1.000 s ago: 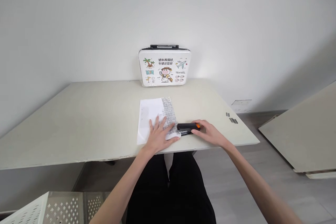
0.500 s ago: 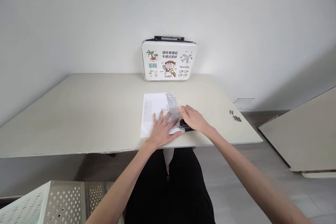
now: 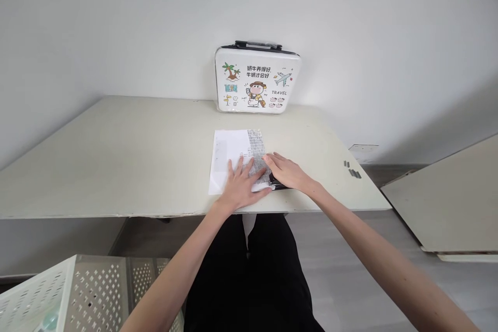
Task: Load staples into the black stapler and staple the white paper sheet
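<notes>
A white paper sheet (image 3: 230, 146) with a grey printed grid along its right side lies near the table's front edge. My left hand (image 3: 241, 185) rests flat on it with fingers spread, covering its lower right part. At the sheet's lower right edge is a black stapler (image 3: 274, 182), its front end meeting the paper. My right hand (image 3: 287, 172) lies over the stapler from above and hides most of it. Whether the stapler is pressed fully down cannot be seen.
A white cartoon-printed case (image 3: 257, 80) with a black handle stands against the wall. Several small grey staple strips (image 3: 354, 173) lie near the right edge of the pale table (image 3: 128, 155). Below on the left are perforated plastic baskets (image 3: 97, 290).
The view has shifted slightly, so the table and case appear a little higher. Both hands keep nearly the same places on the paper and the stapler.
</notes>
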`<state>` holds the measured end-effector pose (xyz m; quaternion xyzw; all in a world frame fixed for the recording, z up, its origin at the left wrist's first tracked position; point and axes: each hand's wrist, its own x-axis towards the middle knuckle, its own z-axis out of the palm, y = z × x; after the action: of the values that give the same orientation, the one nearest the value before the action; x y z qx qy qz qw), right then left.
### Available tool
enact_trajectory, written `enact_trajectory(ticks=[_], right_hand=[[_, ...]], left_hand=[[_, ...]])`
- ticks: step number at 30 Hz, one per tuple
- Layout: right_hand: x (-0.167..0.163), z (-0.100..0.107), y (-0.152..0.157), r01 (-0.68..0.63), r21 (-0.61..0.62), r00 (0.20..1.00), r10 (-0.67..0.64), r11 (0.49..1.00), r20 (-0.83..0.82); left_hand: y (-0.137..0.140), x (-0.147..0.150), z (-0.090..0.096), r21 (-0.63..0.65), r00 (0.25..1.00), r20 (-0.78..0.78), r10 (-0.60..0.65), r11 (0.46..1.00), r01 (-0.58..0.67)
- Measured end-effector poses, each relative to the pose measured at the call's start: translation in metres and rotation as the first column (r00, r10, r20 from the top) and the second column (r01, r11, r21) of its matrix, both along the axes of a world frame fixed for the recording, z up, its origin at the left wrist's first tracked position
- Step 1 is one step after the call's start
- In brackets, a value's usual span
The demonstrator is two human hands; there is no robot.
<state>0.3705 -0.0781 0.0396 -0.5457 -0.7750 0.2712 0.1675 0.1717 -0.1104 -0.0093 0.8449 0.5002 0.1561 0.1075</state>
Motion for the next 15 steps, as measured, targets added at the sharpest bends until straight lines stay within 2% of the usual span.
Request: enact_trajectory(ticks=[11, 15], right_hand=[[-0.005, 0.008, -0.005, -0.005, -0.036, 0.998, 0.008, 0.999, 0.070], [-0.008, 0.012, -0.007, -0.022, -0.031, 0.988, 0.027, 0.999, 0.149]], left_hand=[[-0.002, 0.003, 0.000, -0.009, 1.000, 0.000, -0.003, 1.000, 0.003], [-0.004, 0.004, 0.001, 0.003, 1.000, -0.005, 0.003, 1.000, -0.003]])
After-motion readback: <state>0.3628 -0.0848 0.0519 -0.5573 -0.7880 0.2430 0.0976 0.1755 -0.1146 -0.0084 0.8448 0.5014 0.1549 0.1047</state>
